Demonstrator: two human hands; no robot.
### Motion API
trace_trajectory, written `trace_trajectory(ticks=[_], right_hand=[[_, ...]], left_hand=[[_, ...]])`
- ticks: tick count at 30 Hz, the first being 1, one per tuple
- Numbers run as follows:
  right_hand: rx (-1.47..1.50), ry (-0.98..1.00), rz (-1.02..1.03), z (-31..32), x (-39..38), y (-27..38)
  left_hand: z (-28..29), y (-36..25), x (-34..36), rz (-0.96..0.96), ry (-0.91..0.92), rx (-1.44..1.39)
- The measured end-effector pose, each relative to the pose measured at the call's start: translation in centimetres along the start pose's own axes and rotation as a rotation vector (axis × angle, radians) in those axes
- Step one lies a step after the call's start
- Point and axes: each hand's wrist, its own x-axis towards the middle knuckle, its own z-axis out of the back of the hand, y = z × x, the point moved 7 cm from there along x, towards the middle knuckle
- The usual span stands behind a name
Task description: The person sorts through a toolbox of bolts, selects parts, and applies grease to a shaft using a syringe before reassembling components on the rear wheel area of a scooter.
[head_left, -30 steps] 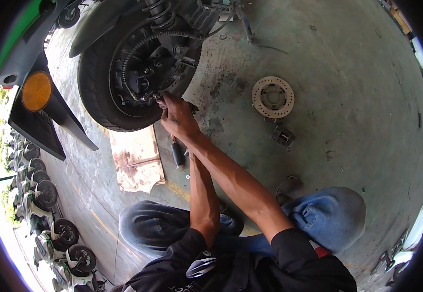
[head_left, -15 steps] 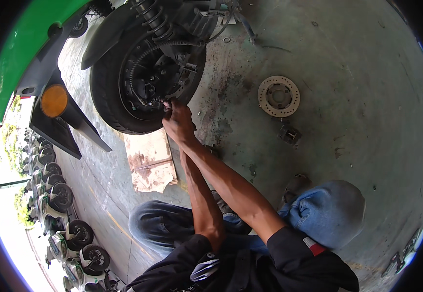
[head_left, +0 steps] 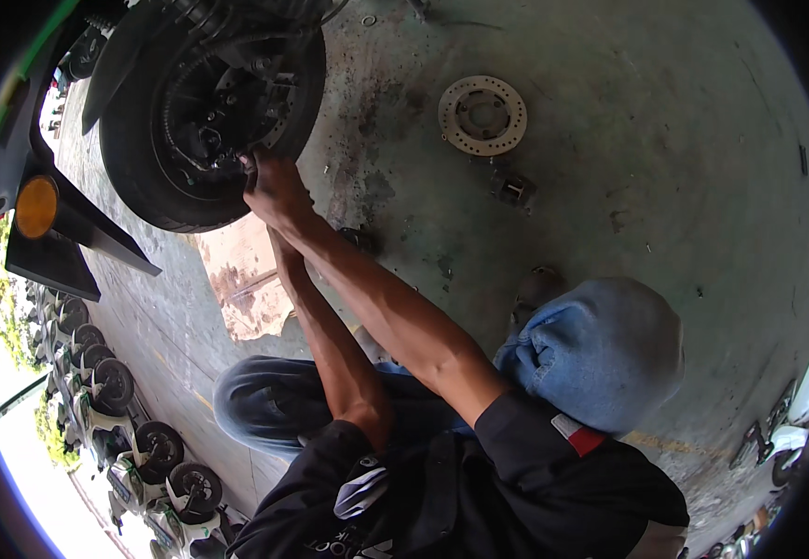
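Observation:
My right hand [head_left: 278,194] is closed at the lower right edge of a scooter wheel [head_left: 139,182], its fingers bent by the dark hub parts [head_left: 213,135]. What it grips is too small and dark to make out. My left forearm [head_left: 316,307] reaches up to the same spot. Its hand lies behind the right one, with the fingers hidden. The wheel has a black tyre, and a cable runs along its inner side. On the floor to the right lie a drilled brake disc [head_left: 482,115] and a small dark brake caliper [head_left: 513,189].
Stained cardboard [head_left: 246,279] lies below the wheel. A black fender panel with an orange reflector [head_left: 36,207] juts out at left. A dark object [head_left: 360,238] sits right of my wrists. Several parked scooters [head_left: 111,387] line the left. My bent knees flank my arms.
The whole view has shifted, so the wheel, disc and caliper appear farther left and higher. My hands remain together at the same part of the wheel.

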Motion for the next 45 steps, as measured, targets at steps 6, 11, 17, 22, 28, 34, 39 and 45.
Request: trace_trajectory(ticks=[6,11,17,22,28,34,39,45], right_hand=[[0.046,0.124,0.112,0.0,-0.1,1.8],[0.065,0.102,0.084,0.1,-0.4,-0.4],[-0.441,0.076,-0.130,6.3,0.0,-12.3],[-0.886,0.209,-0.373,15.0,-4.0,-14.8],[-1.230,-0.116,-0.269,22.1,-1.2,-13.7],[-1.252,-0.024,-0.273,26.9,-4.5,-15.5],[-1.198,0.129,-0.216,26.1,-2.9,-16.1],[-0.356,-0.136,0.172,21.5,1.9,-7.3]], left_hand=[[3.4,-1.5,4.9,-0.240,-0.078,0.154],[2.3,-3.2,5.4,-0.028,-0.153,-0.064],[-4.0,-3.8,7.6,0.040,0.003,-0.272],[-7.3,-1.6,8.8,0.182,0.234,-0.994],[-5.4,-6.4,10.3,0.416,1.186,-2.303],[-8.4,-3.7,11.9,-0.050,0.858,-1.546],[-10.9,-10.2,8.9,0.159,1.149,-1.918],[-13.3,-8.2,11.8,0.082,0.595,-1.380]])
